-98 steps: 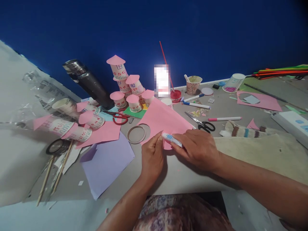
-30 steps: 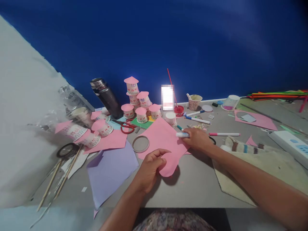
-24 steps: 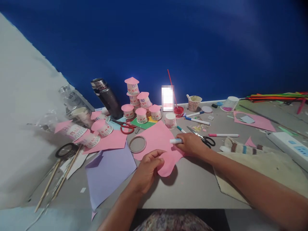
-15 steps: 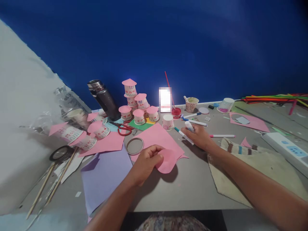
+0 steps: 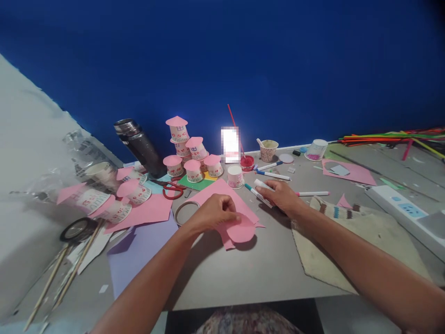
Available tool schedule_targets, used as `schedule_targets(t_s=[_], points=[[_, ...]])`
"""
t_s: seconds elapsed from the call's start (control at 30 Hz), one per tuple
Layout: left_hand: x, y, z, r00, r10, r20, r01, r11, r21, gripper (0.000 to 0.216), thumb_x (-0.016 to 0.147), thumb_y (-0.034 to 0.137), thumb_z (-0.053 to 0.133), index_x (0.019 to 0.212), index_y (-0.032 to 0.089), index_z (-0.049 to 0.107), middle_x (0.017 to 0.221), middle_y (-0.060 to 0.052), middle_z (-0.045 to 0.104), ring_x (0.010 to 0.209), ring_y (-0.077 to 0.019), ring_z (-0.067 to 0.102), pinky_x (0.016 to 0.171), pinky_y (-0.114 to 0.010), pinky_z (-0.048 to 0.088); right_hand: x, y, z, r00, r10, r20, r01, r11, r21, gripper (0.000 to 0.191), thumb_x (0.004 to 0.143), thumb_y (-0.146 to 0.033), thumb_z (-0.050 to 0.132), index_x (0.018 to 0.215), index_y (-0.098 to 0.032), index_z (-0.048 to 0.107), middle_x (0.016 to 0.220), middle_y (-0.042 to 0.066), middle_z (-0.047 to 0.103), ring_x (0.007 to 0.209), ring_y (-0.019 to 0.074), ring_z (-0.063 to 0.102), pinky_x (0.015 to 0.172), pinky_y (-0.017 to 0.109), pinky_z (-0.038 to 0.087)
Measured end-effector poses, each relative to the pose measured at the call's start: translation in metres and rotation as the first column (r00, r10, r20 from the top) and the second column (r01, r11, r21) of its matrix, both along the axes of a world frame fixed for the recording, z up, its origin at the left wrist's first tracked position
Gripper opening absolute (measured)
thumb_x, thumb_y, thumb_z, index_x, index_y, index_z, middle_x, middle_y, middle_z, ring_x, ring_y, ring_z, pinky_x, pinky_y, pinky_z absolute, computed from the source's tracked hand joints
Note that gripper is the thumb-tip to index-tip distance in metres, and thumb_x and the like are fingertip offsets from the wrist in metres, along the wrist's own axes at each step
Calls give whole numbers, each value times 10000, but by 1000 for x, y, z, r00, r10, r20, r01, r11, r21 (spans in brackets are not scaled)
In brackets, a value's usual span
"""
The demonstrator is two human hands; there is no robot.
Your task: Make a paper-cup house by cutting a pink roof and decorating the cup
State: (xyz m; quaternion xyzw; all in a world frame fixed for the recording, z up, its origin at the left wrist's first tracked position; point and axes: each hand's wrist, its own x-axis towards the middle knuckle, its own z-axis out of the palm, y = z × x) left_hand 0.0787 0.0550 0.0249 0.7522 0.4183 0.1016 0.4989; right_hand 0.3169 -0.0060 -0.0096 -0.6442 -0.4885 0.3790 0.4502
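Note:
My left hand (image 5: 212, 214) is closed in a pinch on a rounded pink paper cutout (image 5: 240, 231), holding it low over the grey table (image 5: 264, 273) at the edge of a larger pink sheet (image 5: 219, 191). My right hand (image 5: 283, 196) rests on the table just to the right, fingers curled round a white glue stick (image 5: 263, 185) that points left. A teal-tipped marker (image 5: 256, 194) lies right under its fingertips. A single small paper cup (image 5: 235, 176) stands just beyond both hands.
A stack of paper-cup houses with pink roofs (image 5: 186, 155) stands at the back beside a black flask (image 5: 137, 146). Red scissors (image 5: 170, 189), a tape ring (image 5: 184, 211) and purple paper (image 5: 139, 246) lie left. A pink marker (image 5: 313, 193), cloth (image 5: 354, 246) and power strip (image 5: 399, 211) lie right.
My right hand lifted the glue stick off the pink sheet and moved it right, onto the table by the markers. My left hand picked up the pink cutout and curled over it.

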Motion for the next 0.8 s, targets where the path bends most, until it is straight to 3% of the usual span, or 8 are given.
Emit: schedule_targets(t_s=[0.1,0.27,0.47,0.57,0.63,0.7,0.8], points=[[1,12,-1,999,27,-47,-22,994,108,254,613,305,806,653,203,576,677,10,633,647,-167,557,579,-275,377,2,1,-3,999,-1,46,1,1000,2,508,840,-676,687,645,-226,556,519,-32,511,511,123,424,491,280,340],[2,16,-4,999,31,-30,-27,992,123,254,620,259,767,693,215,528,696,32,592,631,-146,514,567,-266,352,-1,0,-3,993,37,116,-38,999,6,409,866,-601,676,752,-208,665,623,-3,628,578,149,538,568,292,405],[-2,13,2,999,14,-50,-10,996,91,223,653,210,716,861,205,636,679,35,582,607,-147,513,581,-272,361,-7,-5,3,985,94,146,-98,995,19,330,847,-519,691,789,-195,698,712,20,705,695,198,646,629,302,454],[-2,19,10,996,86,-30,-81,989,122,267,731,264,708,986,187,691,726,5,614,630,-159,540,612,-289,394,-7,-7,3,987,104,120,-108,994,25,334,880,-527,666,835,-198,692,718,19,712,675,197,659,613,300,462],[4,28,10,980,198,13,-196,959,206,383,768,301,708,1127,169,689,854,-45,673,731,-191,605,685,-320,455,-6,-6,2,991,83,107,-88,995,44,380,911,-569,630,825,-201,672,684,14,691,633,185,636,598,300,452],[13,42,4,955,280,100,-297,888,350,566,725,349,793,1238,153,655,1141,-129,693,999,-262,651,877,-389,504,-4,-4,-1,994,40,102,-47,996,70,426,941,-597,575,799,-203,650,655,10,662,608,173,599,591,302,434],[31,63,-14,943,279,183,-328,877,350,722,599,336,898,1245,135,649,1344,-199,634,1255,-374,597,1049,-495,477,0,1,-5,995,-34,89,26,996,88,383,955,-550,524,957,-197,673,674,5,660,591,170,572,583,307,422]])
